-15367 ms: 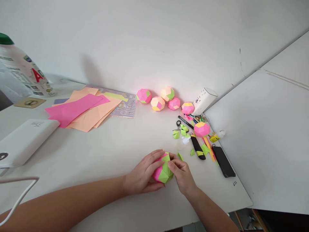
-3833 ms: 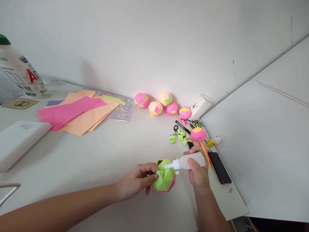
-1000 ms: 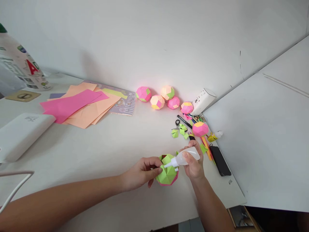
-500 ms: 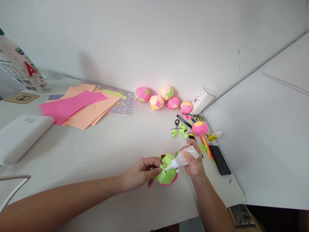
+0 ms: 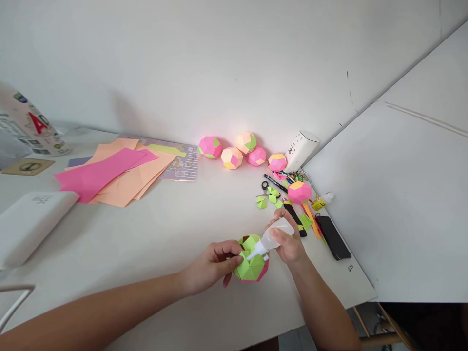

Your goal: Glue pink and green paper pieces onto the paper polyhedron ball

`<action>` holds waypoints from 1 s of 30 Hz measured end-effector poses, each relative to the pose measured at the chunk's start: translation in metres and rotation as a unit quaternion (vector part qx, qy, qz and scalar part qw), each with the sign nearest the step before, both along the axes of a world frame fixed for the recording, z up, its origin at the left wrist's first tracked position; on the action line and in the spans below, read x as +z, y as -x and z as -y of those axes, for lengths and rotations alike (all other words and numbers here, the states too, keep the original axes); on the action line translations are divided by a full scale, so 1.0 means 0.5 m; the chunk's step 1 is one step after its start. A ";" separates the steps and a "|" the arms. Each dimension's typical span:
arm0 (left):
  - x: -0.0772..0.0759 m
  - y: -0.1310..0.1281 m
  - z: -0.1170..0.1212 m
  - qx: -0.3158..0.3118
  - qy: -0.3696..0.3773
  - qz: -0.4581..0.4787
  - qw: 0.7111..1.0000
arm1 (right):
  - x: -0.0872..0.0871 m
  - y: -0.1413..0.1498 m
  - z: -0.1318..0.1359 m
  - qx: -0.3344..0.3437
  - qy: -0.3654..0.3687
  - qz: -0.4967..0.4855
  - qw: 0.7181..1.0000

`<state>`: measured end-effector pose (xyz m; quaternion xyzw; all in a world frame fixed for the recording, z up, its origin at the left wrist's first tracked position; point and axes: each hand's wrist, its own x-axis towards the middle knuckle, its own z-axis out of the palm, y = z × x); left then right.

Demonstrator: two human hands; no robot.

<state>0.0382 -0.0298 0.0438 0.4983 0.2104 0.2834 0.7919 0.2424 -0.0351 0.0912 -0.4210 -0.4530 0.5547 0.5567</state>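
My left hand (image 5: 219,261) grips the left side of a green and pink paper ball (image 5: 252,270), pinching a green flap between thumb and fingers. The ball sits low over the front of the table, with a dark gap showing at its upper left. My right hand (image 5: 287,239) is wrapped around a translucent glue bottle (image 5: 274,236). The bottle is tilted, and its narrow white nozzle points down-left onto the green face beside my left fingertips. Whether glue is coming out is too small to see.
Several finished paper balls (image 5: 210,147) line the wall. Pink and peach paper sheets (image 5: 106,170) lie left. Right are scissors (image 5: 265,186), green scraps (image 5: 272,199), a utility knife (image 5: 295,218), a yellow-labelled bottle (image 5: 321,201) and a black phone (image 5: 333,238). A white box (image 5: 34,226) stands far left.
The view has shifted slightly. My left hand still holds the ball, and the bottle nozzle has moved slightly down-left along the green face.
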 end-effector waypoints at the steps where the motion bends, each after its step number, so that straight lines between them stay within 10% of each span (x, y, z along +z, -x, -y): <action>1: 0.000 0.000 0.000 0.000 0.000 -0.001 1.000 | 0.000 -0.001 0.000 0.009 0.002 -0.003 1.000; 30: -0.001 0.004 0.003 0.010 0.000 -0.022 1.000 | 0.000 0.005 0.006 0.011 -0.024 -0.003 1.000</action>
